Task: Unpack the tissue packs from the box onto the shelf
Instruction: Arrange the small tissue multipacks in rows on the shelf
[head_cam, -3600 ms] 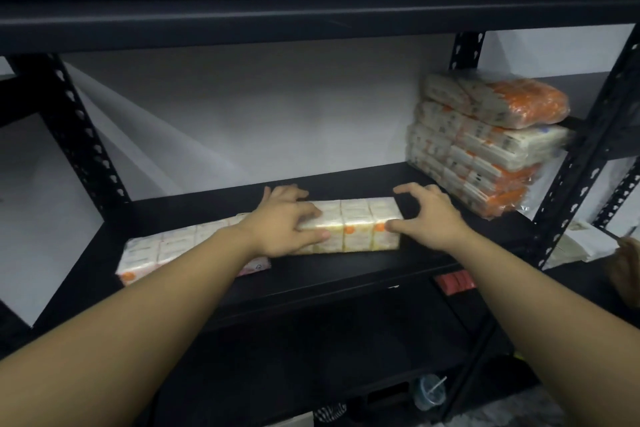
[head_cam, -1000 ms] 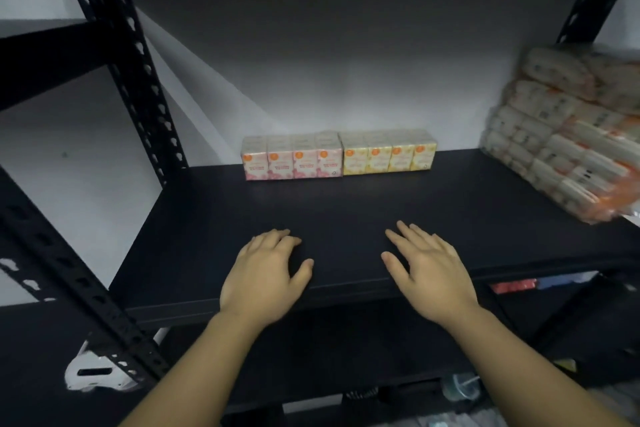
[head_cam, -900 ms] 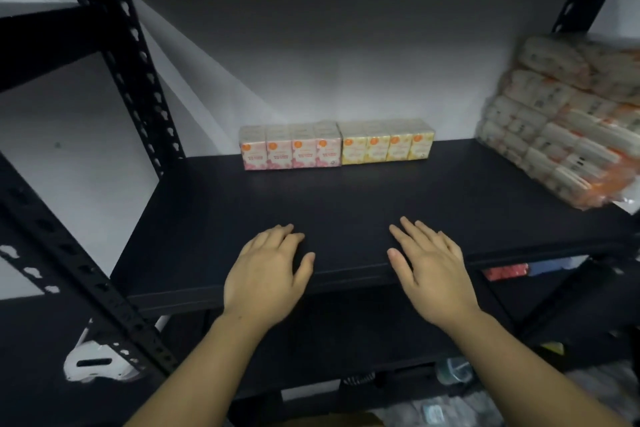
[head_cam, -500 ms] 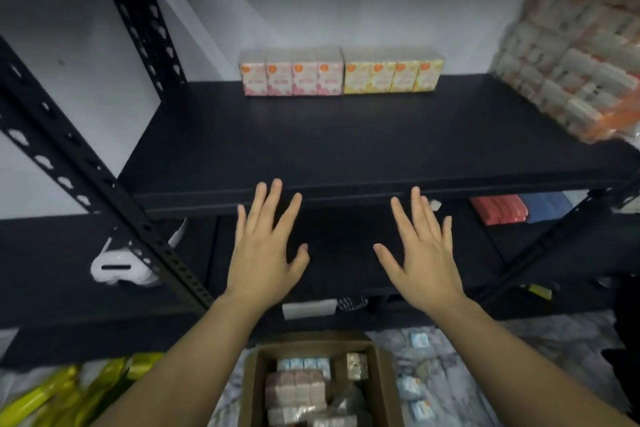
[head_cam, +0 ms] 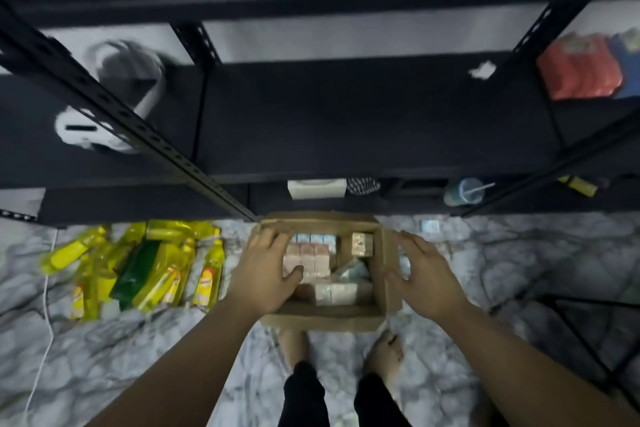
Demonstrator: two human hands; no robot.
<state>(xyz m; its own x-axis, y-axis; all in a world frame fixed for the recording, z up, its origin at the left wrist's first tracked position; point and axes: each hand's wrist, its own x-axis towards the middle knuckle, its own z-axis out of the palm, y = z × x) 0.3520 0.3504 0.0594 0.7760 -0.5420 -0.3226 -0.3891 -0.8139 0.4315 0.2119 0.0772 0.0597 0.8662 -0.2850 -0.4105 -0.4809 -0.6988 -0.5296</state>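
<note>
An open cardboard box (head_cam: 325, 319) sits on the marble floor in front of my feet, below the black shelf (head_cam: 363, 121). Inside lie several tissue packs (head_cam: 313, 255): a pink row, a blue-white row behind it and pale ones at the front. My left hand (head_cam: 265, 276) hovers over the box's left side, fingers spread, holding nothing. My right hand (head_cam: 424, 279) is over the box's right flap, fingers spread and empty. The blur hides whether either hand touches anything.
Yellow and green bottles (head_cam: 145, 267) lie on the floor left of the box. A white device (head_cam: 114, 104) sits on the left shelf, red packs (head_cam: 581, 69) at the right. A cup with a straw (head_cam: 465, 191) stands under the shelf. A diagonal black post (head_cam: 138, 125) crosses the left.
My view has dropped from the upper shelf, with its row of placed tissue packs, to the floor. Both empty hands came down from the shelf edge to the open box.
</note>
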